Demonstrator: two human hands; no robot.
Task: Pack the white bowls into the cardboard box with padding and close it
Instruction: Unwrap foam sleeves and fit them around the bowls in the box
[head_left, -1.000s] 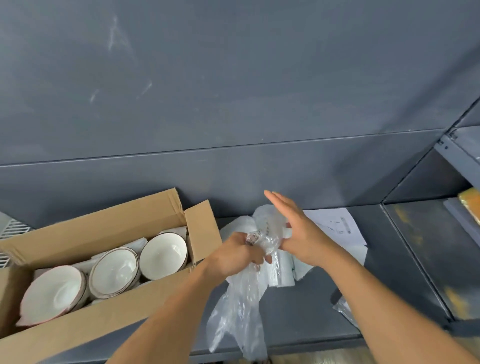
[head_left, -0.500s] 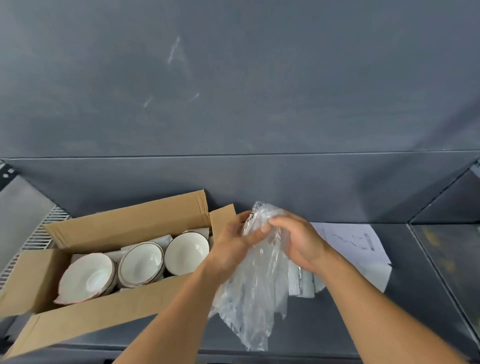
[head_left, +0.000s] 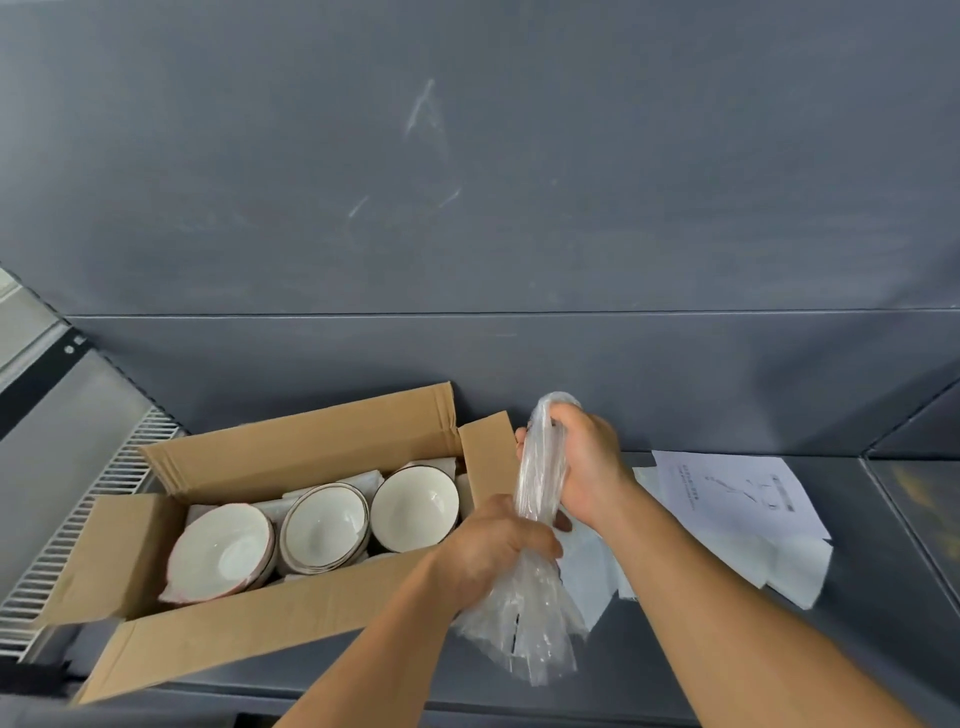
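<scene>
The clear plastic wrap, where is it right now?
The plastic wrap is held in both hands, right hand above left hand, just right of the open cardboard box.

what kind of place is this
Probably a packing or shipping station: an open brown cardboard box of white ceramic bowls sits on a grey metal shelf, beside printed white paper sheets.

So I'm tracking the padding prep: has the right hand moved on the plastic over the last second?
Yes. The right hand has shifted from beside the clear plastic to gripping its top, nearer the cardboard box end flap.
</scene>
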